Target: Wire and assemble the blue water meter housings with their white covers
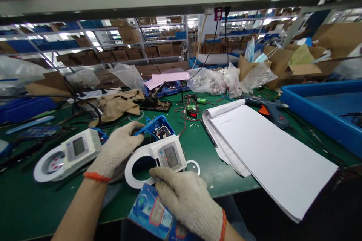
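Both my hands wear knitted white gloves with orange cuffs. My left hand [114, 152] grips a blue plastic housing [157, 127] with a dark part inside it. In front of it lies a white timer-socket front cover [158, 158] with a small grey display and a round opening. My right hand [188, 199] rests on the near edge of that cover and holds a blue printed package [151, 212] under the palm. A small white ring [195, 165] lies just right of the cover. A second, whole white timer socket [66, 154] lies to the left.
A large pad of white paper [268, 154] overhangs the green bench [34, 203] edge at right. A blue glue gun [268, 110] and a blue tray [325, 111] lie beyond it. Wires, a small red-digit display [193, 114], a brown cloth [120, 105] and plastic bags crowd the back.
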The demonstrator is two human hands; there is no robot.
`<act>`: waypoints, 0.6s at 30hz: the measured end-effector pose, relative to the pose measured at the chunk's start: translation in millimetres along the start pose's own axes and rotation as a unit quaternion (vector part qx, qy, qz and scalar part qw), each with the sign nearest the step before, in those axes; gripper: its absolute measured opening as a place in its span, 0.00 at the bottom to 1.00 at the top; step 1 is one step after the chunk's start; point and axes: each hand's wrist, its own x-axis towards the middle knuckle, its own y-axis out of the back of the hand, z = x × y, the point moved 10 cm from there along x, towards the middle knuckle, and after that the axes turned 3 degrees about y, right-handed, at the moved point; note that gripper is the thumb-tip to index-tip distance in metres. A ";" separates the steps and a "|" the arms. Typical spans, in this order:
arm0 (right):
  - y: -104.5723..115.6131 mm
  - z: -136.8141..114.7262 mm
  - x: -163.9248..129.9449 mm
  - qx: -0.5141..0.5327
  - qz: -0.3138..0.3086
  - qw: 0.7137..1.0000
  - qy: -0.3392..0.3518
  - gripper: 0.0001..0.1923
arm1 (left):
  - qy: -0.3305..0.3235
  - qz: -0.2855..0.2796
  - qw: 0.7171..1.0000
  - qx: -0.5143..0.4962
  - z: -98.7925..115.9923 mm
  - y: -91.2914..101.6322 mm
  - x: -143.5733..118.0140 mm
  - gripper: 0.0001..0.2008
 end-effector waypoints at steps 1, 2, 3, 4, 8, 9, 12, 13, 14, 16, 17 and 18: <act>-0.9 -0.3 0.4 -0.005 -0.003 1.000 -0.001 0.19 | -0.007 0.025 1.000 -0.005 3.1 7.9 -7.0 0.16; -1.4 -0.2 0.8 -0.012 -0.005 1.000 -0.005 0.20 | -0.027 0.058 0.998 -0.006 8.1 16.8 -15.9 0.16; -1.6 0.0 1.2 -0.021 -0.008 1.000 -0.008 0.20 | -0.057 0.095 0.994 -0.002 14.2 24.7 -26.8 0.15; -1.6 0.2 1.6 -0.032 -0.010 0.999 -0.012 0.20 | -0.111 0.139 0.984 0.003 24.4 32.3 -40.8 0.14; -4.5 0.5 3.1 -0.068 -0.022 0.997 -0.011 0.19 | -0.338 0.215 0.913 0.079 58.6 21.0 -106.3 0.07; -5.6 1.2 3.2 -0.075 -0.023 0.997 -0.010 0.19 | -0.367 0.219 0.898 0.100 61.1 13.3 -118.6 0.08; -9.1 3.2 2.1 -0.073 -0.021 0.997 0.003 0.18 | -0.393 0.216 0.889 0.099 58.5 -0.8 -137.8 0.11; -10.3 3.4 1.4 -0.065 -0.023 0.998 0.009 0.18 | -0.391 0.209 0.893 0.077 56.3 -1.9 -139.7 0.12; -11.3 3.4 0.8 -0.055 -0.026 0.998 0.016 0.18 | -0.388 0.198 0.899 0.052 54.0 -2.5 -139.9 0.11; -12.9 2.8 -0.1 -0.029 -0.034 0.999 0.029 0.18 | -0.379 0.179 0.908 0.004 50.1 -1.1 -138.0 0.10; -13.8 2.2 -0.1 -0.014 -0.041 0.998 0.037 0.18 | -0.383 0.173 0.907 -0.012 49.9 0.0 -138.0 0.10; -15.3 1.6 0.0 0.004 -0.050 0.998 0.046 0.17 | -0.393 0.167 0.904 -0.021 51.2 0.8 -139.0 0.10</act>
